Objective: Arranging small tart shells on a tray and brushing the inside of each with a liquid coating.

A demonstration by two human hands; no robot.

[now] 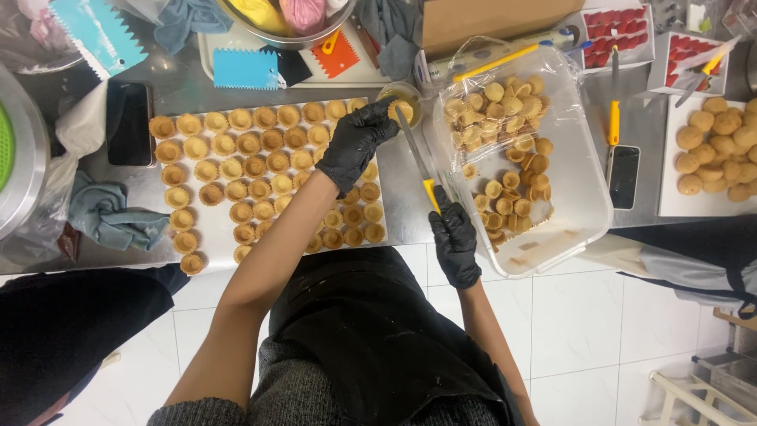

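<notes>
My left hand (356, 142) wears a black glove and holds a small tart shell (402, 109) above the edge of a white board (219, 233) covered with rows of several tart shells. My right hand (454, 241), also gloved in black, grips the yellow handle of a knife (418, 162) whose blade points up toward the held shell. To the right stands a clear plastic tub (576, 170) with several more tart shells in it.
A steel table bears a phone (129, 123), a second phone (624, 176), a yellow-handled knife (613, 118), plastic scrapers, a blue cloth (106, 214), a tray of round cookies (719, 146) and boxes of red pieces (615, 31). People stand at both sides.
</notes>
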